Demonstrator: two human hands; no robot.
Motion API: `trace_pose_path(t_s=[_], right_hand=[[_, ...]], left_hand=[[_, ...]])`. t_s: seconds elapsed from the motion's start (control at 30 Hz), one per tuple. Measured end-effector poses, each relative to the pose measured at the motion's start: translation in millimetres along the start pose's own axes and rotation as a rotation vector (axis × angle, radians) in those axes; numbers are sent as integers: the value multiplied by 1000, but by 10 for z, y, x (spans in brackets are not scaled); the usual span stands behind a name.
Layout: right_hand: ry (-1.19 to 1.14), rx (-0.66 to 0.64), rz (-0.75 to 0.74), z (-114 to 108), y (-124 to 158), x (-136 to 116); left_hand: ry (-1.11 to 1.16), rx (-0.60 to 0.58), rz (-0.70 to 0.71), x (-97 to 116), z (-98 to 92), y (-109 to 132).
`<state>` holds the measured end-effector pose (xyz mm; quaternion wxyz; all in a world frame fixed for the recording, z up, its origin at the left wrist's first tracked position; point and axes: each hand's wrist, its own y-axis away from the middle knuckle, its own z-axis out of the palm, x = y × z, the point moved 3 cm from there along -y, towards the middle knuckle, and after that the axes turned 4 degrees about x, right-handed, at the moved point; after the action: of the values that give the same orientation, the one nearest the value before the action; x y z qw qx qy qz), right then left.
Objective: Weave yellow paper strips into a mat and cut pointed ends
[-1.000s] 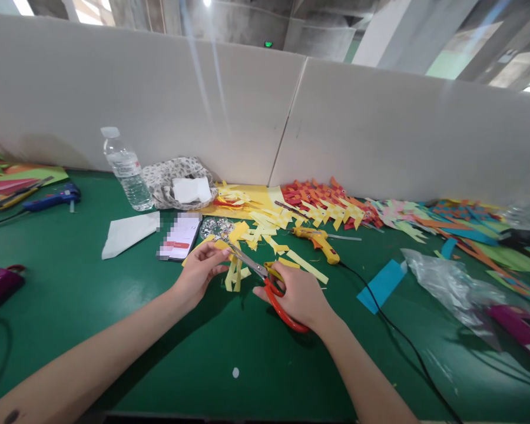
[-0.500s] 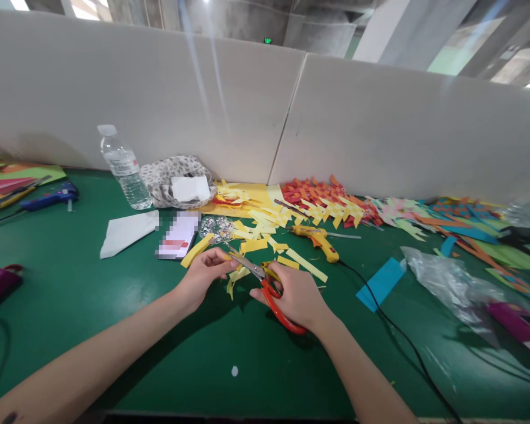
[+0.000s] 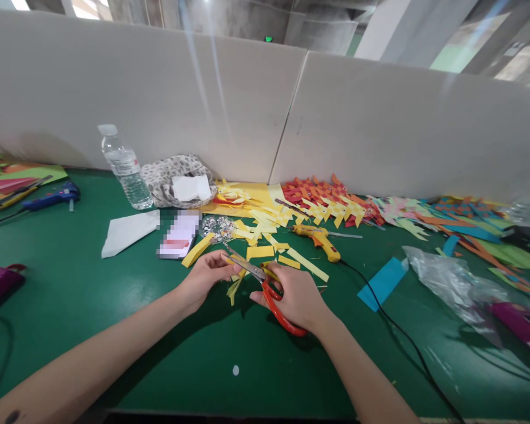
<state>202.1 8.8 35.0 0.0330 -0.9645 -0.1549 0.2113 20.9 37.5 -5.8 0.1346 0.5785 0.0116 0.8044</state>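
Note:
My right hand (image 3: pixel 298 294) is closed round the red handles of a pair of scissors (image 3: pixel 265 288), whose blades point up and left. My left hand (image 3: pixel 205 277) pinches a small piece of yellow paper (image 3: pixel 235 285) at the blades, with thin strips hanging below it. Both hands hover just above the green table (image 3: pixel 115 306). Loose yellow paper strips (image 3: pixel 265 250) lie right behind the hands.
A yellow glue gun (image 3: pixel 320 240) with a black cord lies right of the strips. A phone (image 3: pixel 179 235), white paper (image 3: pixel 128 231), water bottle (image 3: pixel 124 168) and cloth pouch (image 3: pixel 176 179) sit behind left. Woven paper pieces (image 3: pixel 331 203) line the partition. A plastic bag (image 3: pixel 454 285) lies right.
The yellow paper in my left hand has become smaller and its strips shorter. A yellow strip now lies on the table left of my left hand. Both hands stayed in place.

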Motion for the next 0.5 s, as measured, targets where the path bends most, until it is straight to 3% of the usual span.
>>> trace_pose_path(t_s=[0.5], right_hand=[[36, 32, -37, 18, 7, 13]], left_hand=[[2, -5, 0, 21, 13, 20]])
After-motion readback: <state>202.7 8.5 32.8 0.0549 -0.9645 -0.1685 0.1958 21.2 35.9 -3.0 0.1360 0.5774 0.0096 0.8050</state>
